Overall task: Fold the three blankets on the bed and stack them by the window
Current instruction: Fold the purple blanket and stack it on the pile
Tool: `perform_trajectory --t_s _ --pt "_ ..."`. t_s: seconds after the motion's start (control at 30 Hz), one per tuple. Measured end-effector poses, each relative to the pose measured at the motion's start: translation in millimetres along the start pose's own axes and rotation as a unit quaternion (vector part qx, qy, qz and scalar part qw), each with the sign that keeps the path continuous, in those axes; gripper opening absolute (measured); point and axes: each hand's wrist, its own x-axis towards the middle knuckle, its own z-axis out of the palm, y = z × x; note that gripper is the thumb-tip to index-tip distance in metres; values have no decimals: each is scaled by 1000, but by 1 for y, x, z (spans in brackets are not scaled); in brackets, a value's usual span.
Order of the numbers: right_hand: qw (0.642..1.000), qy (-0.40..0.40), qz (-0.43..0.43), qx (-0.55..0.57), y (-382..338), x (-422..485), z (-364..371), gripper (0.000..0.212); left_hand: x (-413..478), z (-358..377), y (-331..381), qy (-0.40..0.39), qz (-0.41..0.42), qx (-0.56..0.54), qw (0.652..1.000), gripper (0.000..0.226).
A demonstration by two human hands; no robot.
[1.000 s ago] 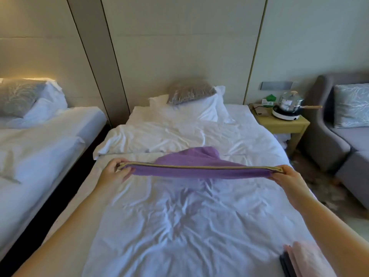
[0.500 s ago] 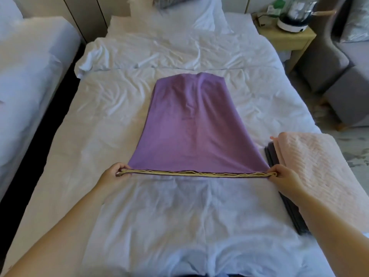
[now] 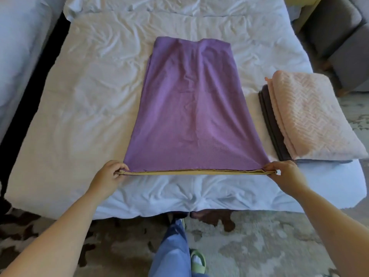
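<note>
Both hands point(image 3: 108, 173) pinch purple blanket's point(image 3: 191, 108) near corners (taut).

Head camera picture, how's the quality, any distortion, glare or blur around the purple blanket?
Head view: the wide-angle lens bows the bed edges and makes the purple blanket seem to taper away; the pink blanket washes out pale toward its near right corner; the whites carry a bluish cast; slightly soft overall, no motion streaks.

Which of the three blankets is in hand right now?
The purple blanket: left hand and right hand pinch its near corners. The pink blanket lies folded atop the dark blanket, untouched, at the right.
</note>
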Motion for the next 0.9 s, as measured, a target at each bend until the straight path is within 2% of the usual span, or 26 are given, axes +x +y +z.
perform_trajectory --t_s 0.23,0.37,0.47,0.57,0.6,0.7,0.77,0.83,0.9 --pt "999 33 9 -41 32 -48 36 13 -58 47 -24 21 19 54 998 19" --pt "995 46 -40 -77 39 -52 57 13 -62 65 -36 53 46 129 989 17" --pt "992 4 -34 -124 40 -46 69 20 -56 76 -38 57 43 215 974 17" --pt "989 -42 -18 -139 30 -37 68 27 -48 81 -33 -6 -4 247 969 23" --pt "992 -26 -19 -124 24 -35 65 26 -45 81 -29 1 -12 234 972 22" --pt "997 56 -34 -48 4 -25 58 31 -34 78 -11 97 19 203 974 20" --pt "993 70 -80 -45 -11 -11 59 46 -18 79 9 130 54 196 970 34" --pt "992 18 -107 -65 -23 4 66 62 0 85 24 96 82 211 969 50" --pt "987 -65 -94 -114 -25 11 80 67 13 96 29 3 76 254 964 57"
